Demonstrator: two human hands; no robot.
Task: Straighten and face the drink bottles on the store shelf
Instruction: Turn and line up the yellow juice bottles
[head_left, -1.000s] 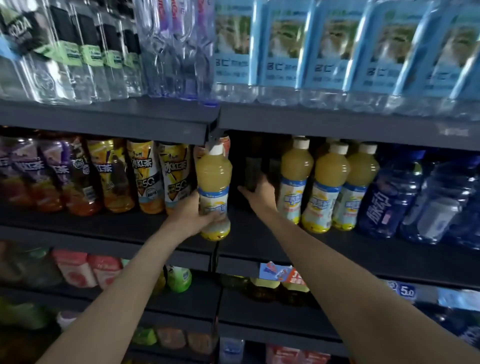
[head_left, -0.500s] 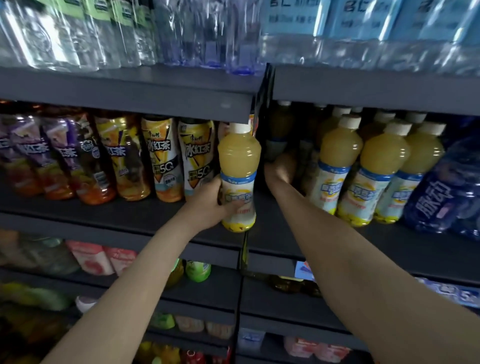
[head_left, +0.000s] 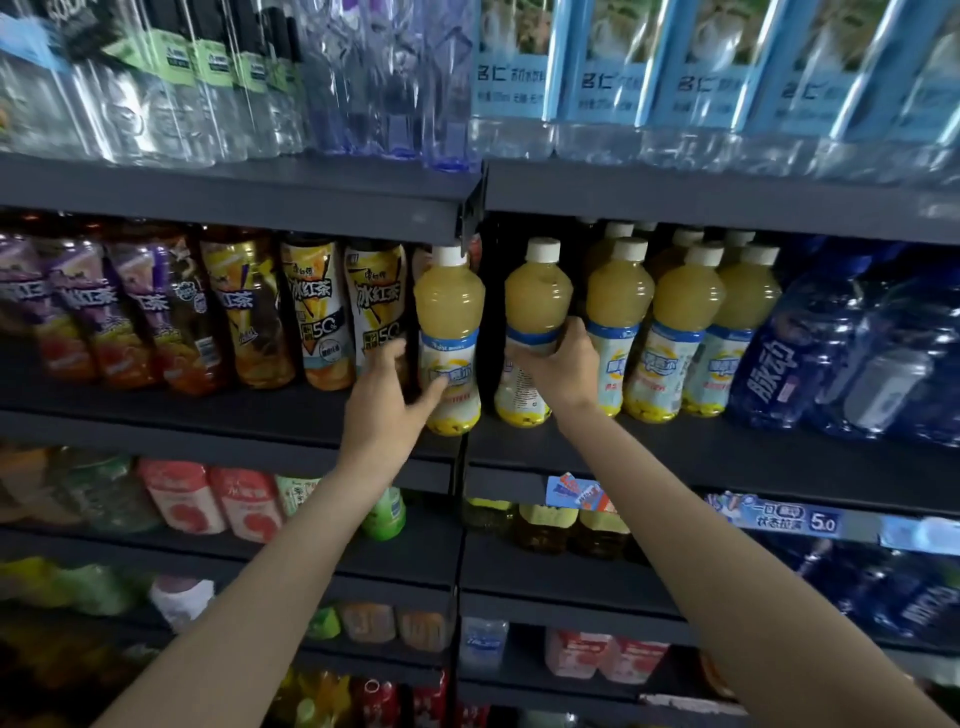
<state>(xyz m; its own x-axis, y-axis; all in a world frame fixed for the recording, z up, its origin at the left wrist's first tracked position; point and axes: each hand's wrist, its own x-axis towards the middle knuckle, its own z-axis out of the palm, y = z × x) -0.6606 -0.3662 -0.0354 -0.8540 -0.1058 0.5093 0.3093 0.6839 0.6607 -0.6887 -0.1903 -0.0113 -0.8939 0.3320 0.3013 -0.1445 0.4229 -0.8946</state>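
Note:
Two yellow juice bottles with white caps stand at the front of the dark middle shelf (head_left: 727, 457). My left hand (head_left: 389, 389) curls round the left juice bottle (head_left: 449, 312), thumb on its front label, which faces outward. My right hand (head_left: 563, 366) grips the second juice bottle (head_left: 537, 296) round its middle; this bottle's label is turned so small print shows. Right of it stands a tidy row of the same juice bottles (head_left: 685, 322), several deep.
Iced tea bottles (head_left: 317, 322) fill the shelf to the left, and blue drink bottles (head_left: 810, 353) the right end. Water bottles (head_left: 608, 78) line the shelf above, close over the caps. Lower shelves hold more drinks, and a price strip (head_left: 795, 517) sits under the right side.
My right hand came out of the gap at the back of the shelf with a second juice bottle, which now stands at the front. The left bottle went from lifted to resting on the shelf.

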